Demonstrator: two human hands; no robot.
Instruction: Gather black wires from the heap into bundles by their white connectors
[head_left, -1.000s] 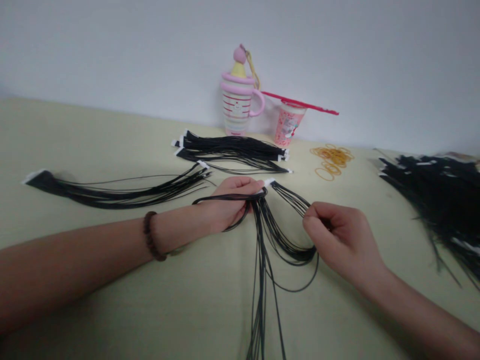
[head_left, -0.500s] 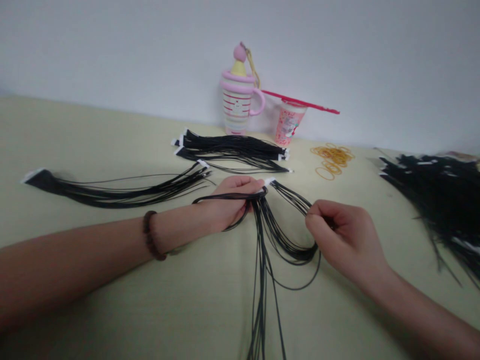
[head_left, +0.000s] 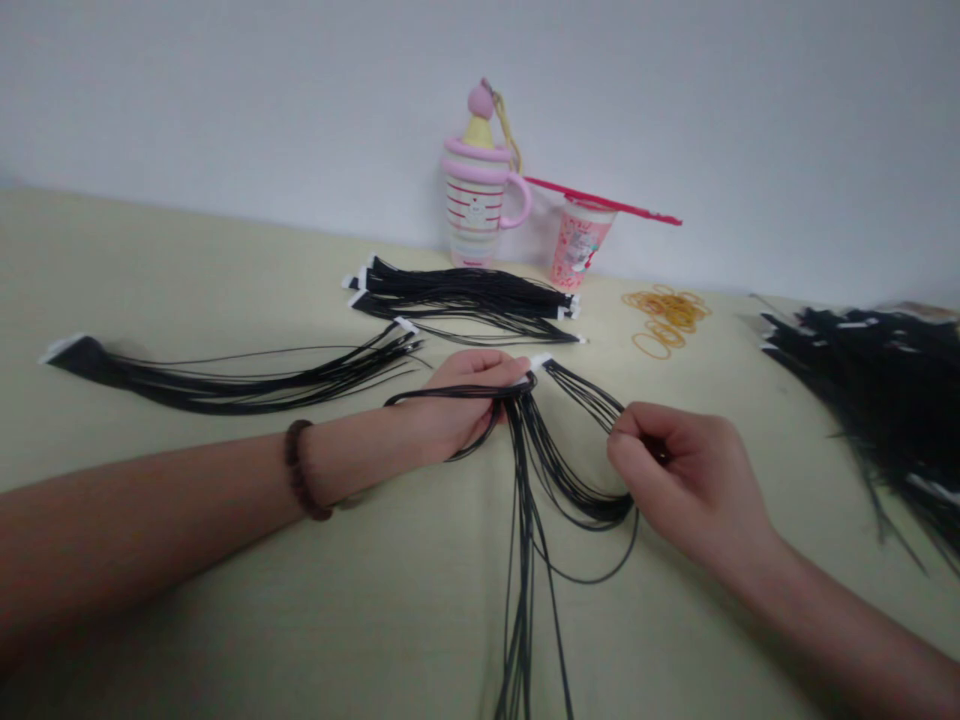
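My left hand (head_left: pixel 476 400) is closed on a bundle of thin black wires (head_left: pixel 521 520) near a white connector (head_left: pixel 538 365). Part of the bundle loops back over that wrist, and long strands hang down toward the front of the table. To the right, my right hand (head_left: pixel 679 460) is closed in a pinch on wires of the same bundle, a short way from the connector. A wide loop of wires droops between both hands. The fingertips of the left hand are partly hidden by the wires.
Another black wire bundle (head_left: pixel 225 390) lies at left, with stacked bundles (head_left: pixel 465 290) behind my hands. A striped mug (head_left: pixel 474 215) and a pink cup (head_left: pixel 581 245) stand by the wall. Yellow rubber bands (head_left: pixel 667 308) lie near a dark wire heap (head_left: pixel 877 390) at right.
My right hand has shifted very slightly left with the wires. My left hand and the things on the table stay practically where they were.
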